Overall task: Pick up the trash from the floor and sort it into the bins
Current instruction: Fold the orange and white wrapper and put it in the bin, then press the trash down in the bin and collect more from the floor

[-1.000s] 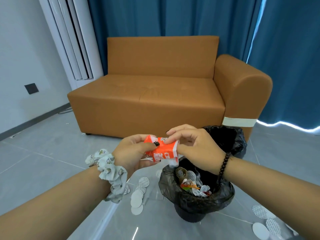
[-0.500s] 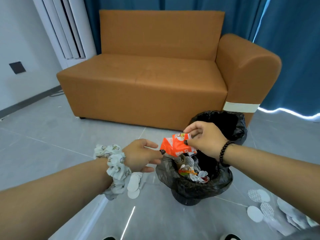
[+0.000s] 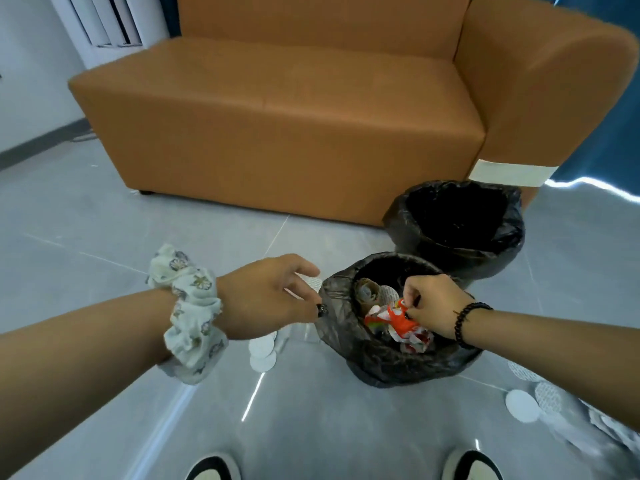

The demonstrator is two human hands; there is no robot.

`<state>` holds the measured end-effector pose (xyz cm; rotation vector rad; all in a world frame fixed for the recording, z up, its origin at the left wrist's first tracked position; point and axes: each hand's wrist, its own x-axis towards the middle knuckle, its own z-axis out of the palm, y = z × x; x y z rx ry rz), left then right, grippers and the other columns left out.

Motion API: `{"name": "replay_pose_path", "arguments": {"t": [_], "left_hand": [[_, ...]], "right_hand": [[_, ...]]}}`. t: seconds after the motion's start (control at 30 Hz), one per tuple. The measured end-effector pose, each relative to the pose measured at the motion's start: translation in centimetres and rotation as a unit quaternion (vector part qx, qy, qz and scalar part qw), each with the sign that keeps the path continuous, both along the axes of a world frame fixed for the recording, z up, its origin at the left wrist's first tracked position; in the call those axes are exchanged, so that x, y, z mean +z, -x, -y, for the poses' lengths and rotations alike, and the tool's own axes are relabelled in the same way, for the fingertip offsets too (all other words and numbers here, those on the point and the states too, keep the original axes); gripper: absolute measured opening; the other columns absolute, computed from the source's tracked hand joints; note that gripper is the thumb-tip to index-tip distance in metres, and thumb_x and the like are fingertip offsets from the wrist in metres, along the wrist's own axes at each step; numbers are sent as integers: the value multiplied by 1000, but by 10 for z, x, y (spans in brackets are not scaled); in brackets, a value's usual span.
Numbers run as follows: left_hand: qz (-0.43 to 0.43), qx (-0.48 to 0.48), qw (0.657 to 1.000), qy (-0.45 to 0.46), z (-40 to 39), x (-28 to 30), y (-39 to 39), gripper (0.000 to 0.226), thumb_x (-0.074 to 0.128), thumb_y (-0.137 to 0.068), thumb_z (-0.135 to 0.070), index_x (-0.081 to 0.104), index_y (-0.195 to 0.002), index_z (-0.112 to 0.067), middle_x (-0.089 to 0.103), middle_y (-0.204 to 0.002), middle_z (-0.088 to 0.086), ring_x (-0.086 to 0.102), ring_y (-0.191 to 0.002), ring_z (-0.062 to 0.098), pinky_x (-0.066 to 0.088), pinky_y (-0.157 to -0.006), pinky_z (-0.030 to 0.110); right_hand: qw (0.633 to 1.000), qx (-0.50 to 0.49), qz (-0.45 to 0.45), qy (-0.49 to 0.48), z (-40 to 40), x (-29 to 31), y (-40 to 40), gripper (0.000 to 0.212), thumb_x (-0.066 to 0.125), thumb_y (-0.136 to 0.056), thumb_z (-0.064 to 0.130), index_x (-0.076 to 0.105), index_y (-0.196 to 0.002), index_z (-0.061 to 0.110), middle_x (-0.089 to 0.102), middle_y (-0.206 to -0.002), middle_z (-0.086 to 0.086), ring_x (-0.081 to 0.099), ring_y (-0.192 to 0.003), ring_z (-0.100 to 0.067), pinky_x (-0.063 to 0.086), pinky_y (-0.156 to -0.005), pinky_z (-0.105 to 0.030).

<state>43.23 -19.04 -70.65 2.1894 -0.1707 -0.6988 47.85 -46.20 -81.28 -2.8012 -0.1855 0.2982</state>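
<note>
Wrapper (image 3: pixel 398 318) lowered into near bin (image 3: pixel 332 306) since the earlier frame.
It is pinched by right hand (image 3: pixel 433 306), directly above the bin's trash; left hand (image 3: pixel 266 299) is held loosely open beside the rim.

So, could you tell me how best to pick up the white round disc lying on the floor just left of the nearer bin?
Pinch the white disc by its free lower edge, from above; it lies flat, overlapped by another disc on its upper side.
</note>
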Motion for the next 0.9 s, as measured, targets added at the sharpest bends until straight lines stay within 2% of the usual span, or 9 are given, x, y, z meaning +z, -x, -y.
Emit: {"name": "replay_pose_path", "arguments": {"t": [0.1, 0.23, 0.33, 0.43, 0.53, 0.6, 0.7, 0.77, 0.9], "left_hand": [[-1, 57, 998, 7, -19, -24, -32, 50, 70, -79, -25, 49, -123, -21, 70, -103, -8, 65, -95, 17, 53, -87, 37], [-70, 261, 955, 125, -52, -71, -62, 28, 59, -89, -9, 55, -117, -11, 70, -103, 7, 65, -90, 20, 50, -77, 32], [-121, 352, 916, 148, -68, -119, -64, 19, 56, -90, -4, 58, -108, -10, 70, -96, 9, 63, -92, 26, 48, -73, 30], [-188, 396, 884, 163, -75, -173, -60, 16, 52, -92, -2, 58, -105, -9, 68, -90, 11, 63, -83, 26, 45, -69, 30], [-237, 400, 870, 166, -76, -215, -51, 19, 53, -91, 0, 55, -108, -8, 68, -89, 11, 62, -78, 24, 44, -67, 30], [-251, 410, 860, 169, -82, -237, -47, 17, 54, -91, -1, 56, -106, -9, 68, -87, 10, 63, -75, 22, 44, -64, 28], [-268, 432, 843, 179, -96, -259, -44, 14, 52, -92, -1, 57, -101, -11, 71, -78, 6, 67, -67, 19, 44, -64, 27], [-270, 448, 831, 187, -105, -268, -44, 14, 52, -92, -1, 58, -96, -12, 72, -72, 4, 68, -62, 17, 43, -64, 26], [-261, 458, 826, 198, -115, -272, -42, 14, 51, -93, -2, 60, -94, -12, 68, -87, 9, 64, -77, 22, 44, -66, 28]], "right_hand": [[997, 50, -32, 41, -2, -28, -12, 17, 63, -84, 11, 54, -75, 22, 54, -80, 10, 53, -78, -9, 38, -62, -15], [985, 121, -63, 108, -10, -61, -24, 12, 61, -84, 12, 55, -78, 20, 51, -87, 5, 54, -90, -14, 40, -76, -19], [980, 129, -73, 136, -10, -79, -36, 9, 60, -80, 8, 63, -75, 14, 65, -85, 0, 57, -79, -12, 39, -63, -15], [972, 135, -98, 166, -6, -92, -49, 12, 59, -80, 13, 63, -70, 17, 68, -81, 1, 58, -73, -11, 36, -55, -11], [958, 162, -108, 209, -5, -92, -54, 27, 53, -88, 31, 62, -68, 15, 65, -82, -1, 60, -77, -18, 53, -66, -31], [955, 166, -103, 225, -10, -82, -56, 32, 49, -89, 35, 63, -67, 15, 60, -87, 0, 59, -80, -18, 54, -71, -37], [961, 149, -100, 209, -23, -47, -57, 30, 50, -88, 31, 65, -68, 14, 56, -90, 1, 60, -76, -16, 54, -73, -38], [966, 166, -58, 190, -41, -15, -54, 25, 53, -88, 31, 68, -71, 20, 57, -90, 7, 59, -77, -9, 53, -74, -32], [981, 177, 73, 17, -102, 34, -49, 16, 56, -80, 30, 66, -69, 24, 63, -73, 10, 59, -66, -7, 50, -66, -24]]}}
